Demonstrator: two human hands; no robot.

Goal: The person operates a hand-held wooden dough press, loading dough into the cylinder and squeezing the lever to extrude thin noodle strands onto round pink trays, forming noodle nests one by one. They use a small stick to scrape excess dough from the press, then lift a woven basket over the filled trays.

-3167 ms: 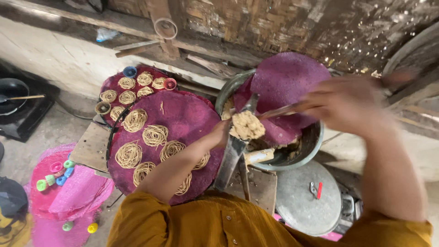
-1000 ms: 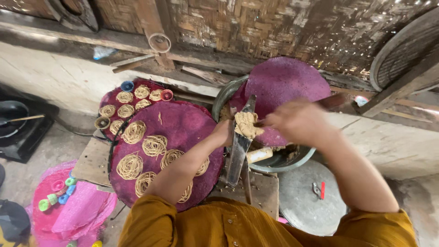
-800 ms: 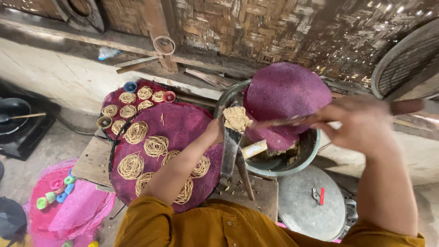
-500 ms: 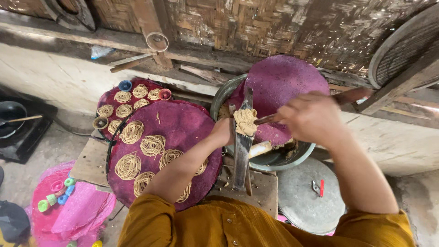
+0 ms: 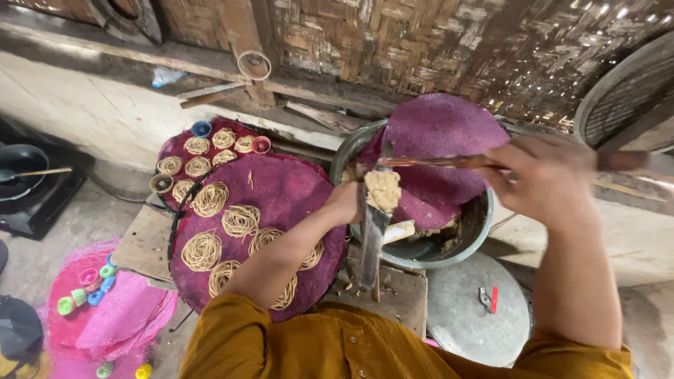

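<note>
Woven bamboo walling (image 5: 421, 42) filled the far side, with a rough wooden ledge running below it. Under me sat a low wooden worktop (image 5: 144, 242) carrying a big round purple mat (image 5: 281, 189), and on that mat lay coils of pale noodle (image 5: 241, 220) set just beside one another. Farther left, a second purple mat (image 5: 175, 147) held smaller coils and a few little round cups.

My left hand (image 5: 345, 203) was curled shut around the upright metal press (image 5: 372, 231) that stood between the near mat and the metal basin (image 5: 460, 242). A lump of tan dough (image 5: 382, 189) sat on top of the press, right by my fingers. My right hand (image 5: 551, 179) was closed on a long wooden stick (image 5: 435, 162) that lay level, its far tip reaching toward the dough. That hand was blurred, so I could not tell how tightly the grip sat.

Another purple mat (image 5: 439, 133) leaned over the basin's far rim, and a pale wooden piece (image 5: 400, 231) rested inside the basin with more dough. Near right, a round metal lid (image 5: 477, 316) lay flat with a small red thing on it. At the near left, pink netting (image 5: 98, 316) held coloured plastic rings. A dark pan (image 5: 21, 165) sat on a stove at the far left.
</note>
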